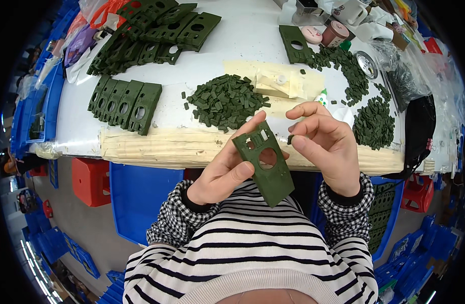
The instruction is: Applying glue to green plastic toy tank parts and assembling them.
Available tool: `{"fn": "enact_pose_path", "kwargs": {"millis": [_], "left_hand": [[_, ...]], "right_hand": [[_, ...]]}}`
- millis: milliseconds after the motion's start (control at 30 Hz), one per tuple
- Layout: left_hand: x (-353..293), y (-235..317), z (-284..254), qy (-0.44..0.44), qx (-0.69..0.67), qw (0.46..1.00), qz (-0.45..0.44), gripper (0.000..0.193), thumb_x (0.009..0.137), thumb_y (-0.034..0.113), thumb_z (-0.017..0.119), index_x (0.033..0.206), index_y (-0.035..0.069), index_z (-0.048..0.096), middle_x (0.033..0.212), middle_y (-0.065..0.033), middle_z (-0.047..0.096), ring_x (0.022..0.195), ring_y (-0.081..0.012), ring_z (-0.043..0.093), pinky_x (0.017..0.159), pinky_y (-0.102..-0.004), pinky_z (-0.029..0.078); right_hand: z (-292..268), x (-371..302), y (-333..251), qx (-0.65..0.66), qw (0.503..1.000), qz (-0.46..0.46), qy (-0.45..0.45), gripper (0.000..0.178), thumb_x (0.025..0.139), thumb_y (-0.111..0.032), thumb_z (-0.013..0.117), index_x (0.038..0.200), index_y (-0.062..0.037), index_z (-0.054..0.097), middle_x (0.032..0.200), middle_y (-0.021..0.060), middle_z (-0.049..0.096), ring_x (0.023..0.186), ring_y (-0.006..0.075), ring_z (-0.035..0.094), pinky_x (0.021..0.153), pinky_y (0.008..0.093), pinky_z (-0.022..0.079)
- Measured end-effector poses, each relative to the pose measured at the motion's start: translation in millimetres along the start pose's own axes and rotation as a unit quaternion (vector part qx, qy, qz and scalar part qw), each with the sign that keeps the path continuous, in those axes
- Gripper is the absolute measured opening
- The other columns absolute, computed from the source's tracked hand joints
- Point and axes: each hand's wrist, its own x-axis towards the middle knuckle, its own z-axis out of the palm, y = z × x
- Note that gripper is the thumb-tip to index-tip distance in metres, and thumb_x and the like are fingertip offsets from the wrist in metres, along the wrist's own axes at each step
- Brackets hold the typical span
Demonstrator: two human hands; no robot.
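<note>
My left hand is closed on a dark green plastic panel with a large round hole and smaller slots toward its far end. The panel is tilted above the table's front edge and my lap. Just right of it, my right hand pinches a small dark green piece between thumb and forefinger, apart from the panel. Beyond my hands lies a heap of small green pieces. A second pile of such pieces is at the right.
More green panels stand in a row at the left, with a stack behind. A small white bottle with a green tip lies near a taped block. Blue bins and a red stool are below the table.
</note>
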Motion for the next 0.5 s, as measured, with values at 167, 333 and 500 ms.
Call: {"fn": "enact_pose_path", "kwargs": {"millis": [167,333,500], "left_hand": [[-0.7,-2.2,-1.9,-0.004,0.040,0.999,-0.018,0.070,0.099,0.025,0.044,0.149,0.001,0.001,0.143,-0.0118,0.033,0.128,-0.0194,0.039,0.106,-0.0366,0.033],[2.6,-4.5,-0.3,-0.012,0.098,0.995,0.006,0.066,0.100,0.020,0.042,0.149,0.001,0.002,0.142,-0.0120,0.032,0.127,-0.0189,0.038,0.106,-0.0346,0.032],[3.3,-5.1,-0.1,-0.014,0.069,0.997,0.005,0.066,0.099,0.014,0.043,0.149,0.002,0.002,0.142,-0.0140,0.032,0.129,-0.0200,0.038,0.107,-0.0341,0.032]], "right_hand": [[7.6,4.8,-1.0,-0.104,0.994,-0.039,-0.012,0.008,0.076,-0.007,0.069,0.080,-0.0004,0.067,0.113,0.0124,0.057,0.107,0.0197,0.051,0.098,0.0353,0.036],[14.1,9.5,3.2,-0.172,0.982,-0.069,-0.019,0.008,0.073,-0.010,0.070,0.077,-0.0046,0.068,0.111,0.0114,0.059,0.107,0.0235,0.052,0.096,0.0371,0.037],[15.4,11.1,1.4,-0.213,0.975,-0.060,-0.036,0.007,0.073,-0.008,0.070,0.077,-0.0035,0.066,0.117,0.0128,0.055,0.114,0.0235,0.047,0.099,0.0388,0.034]]}}
